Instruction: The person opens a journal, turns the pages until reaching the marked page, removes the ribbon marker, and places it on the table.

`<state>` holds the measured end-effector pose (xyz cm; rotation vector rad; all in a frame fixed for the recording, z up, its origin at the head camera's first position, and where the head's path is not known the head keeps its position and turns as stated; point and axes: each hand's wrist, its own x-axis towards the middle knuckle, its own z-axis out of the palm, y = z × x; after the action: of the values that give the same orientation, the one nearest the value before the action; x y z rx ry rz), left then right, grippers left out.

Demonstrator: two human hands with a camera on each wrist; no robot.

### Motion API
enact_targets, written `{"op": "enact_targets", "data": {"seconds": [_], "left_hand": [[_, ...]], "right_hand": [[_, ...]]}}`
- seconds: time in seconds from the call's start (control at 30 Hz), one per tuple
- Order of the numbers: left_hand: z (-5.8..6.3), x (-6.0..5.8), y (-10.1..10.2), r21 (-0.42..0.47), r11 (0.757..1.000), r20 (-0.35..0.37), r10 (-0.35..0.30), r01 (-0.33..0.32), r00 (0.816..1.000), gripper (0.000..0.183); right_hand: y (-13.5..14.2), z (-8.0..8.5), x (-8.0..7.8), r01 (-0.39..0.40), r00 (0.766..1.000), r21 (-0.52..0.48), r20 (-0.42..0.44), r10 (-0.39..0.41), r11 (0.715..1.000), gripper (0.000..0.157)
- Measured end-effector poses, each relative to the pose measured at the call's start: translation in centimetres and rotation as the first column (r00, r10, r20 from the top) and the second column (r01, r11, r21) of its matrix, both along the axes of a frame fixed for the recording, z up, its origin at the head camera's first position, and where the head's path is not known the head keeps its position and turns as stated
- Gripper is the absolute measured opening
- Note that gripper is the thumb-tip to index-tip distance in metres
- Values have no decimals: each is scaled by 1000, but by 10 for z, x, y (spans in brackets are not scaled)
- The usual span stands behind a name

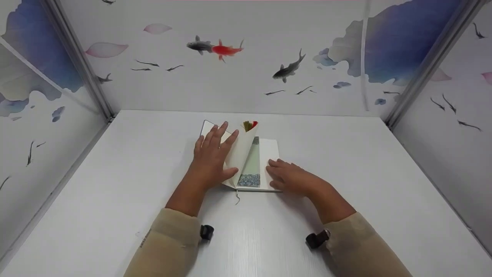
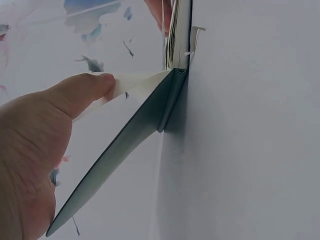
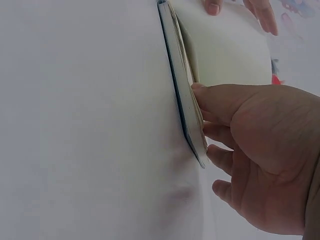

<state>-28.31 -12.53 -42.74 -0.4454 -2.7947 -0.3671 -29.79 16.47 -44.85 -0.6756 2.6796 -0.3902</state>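
- Lying open at the middle of the frame, the notebook [image 1: 270, 149] is resting on the white counter [image 1: 115, 173], while in the left wrist view its left cover [image 2: 110, 160] is slanting up off that surface.
- The left hand [image 1: 210, 161], left of centre, is spreading its fingers over the left-side leaves, curling round nothing that I can see.
- The right hand [image 1: 290, 177], right of centre, is resting its loosely straight fingers on the right-hand page near its outer edge, gripping nothing.
- Between them a pale green slip with blue patterned ends [image 1: 253, 161] is lying on that page, a raised leaf [image 1: 241, 148] leaning above its left edge.
- At the top of that leaf, a red and olive piece [image 1: 247, 126] is peeking out, mostly hidden; I am not managing to tell what it is.
- Below the spine a thin ribbon [image 1: 237, 198] is trailing onto the counter.
- To my eye, the raised leaf is risking a spring back over the slip if the left hand eases off.
- The slip, with no finger pinning it, is likely to be skidding out of line should the book get tilted.
- Pressing unevenly on the slanting cover could be creasing leaves or straining the spine.
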Motion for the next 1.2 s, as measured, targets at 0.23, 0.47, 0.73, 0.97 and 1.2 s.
{"op": "enact_targets", "data": {"seconds": [0.23,0.47,0.73,0.97,1.2], "left_hand": [[0,0,1,-2,1000,-4,14,-14,1000,111],[-4,-3,2,-10,1000,-3,18,-18,1000,107],[-7,-4,-2,-40,998,60,43,-41,997,97],[-9,-4,-5,-66,996,171,64,-54,983,80],[-11,-4,-5,-84,994,201,83,-67,976,74]], "right_hand": [[3,0,-1,-18,1000,-22,-1,18,1000,68],[5,-3,-1,-5,1000,-27,-3,5,1000,68],[0,-2,-2,-5,1000,-31,-7,4,1000,68],[-1,-4,-2,-4,1000,-29,-2,4,1000,68],[-1,-2,-1,5,1000,-35,-7,-5,999,67]]}}
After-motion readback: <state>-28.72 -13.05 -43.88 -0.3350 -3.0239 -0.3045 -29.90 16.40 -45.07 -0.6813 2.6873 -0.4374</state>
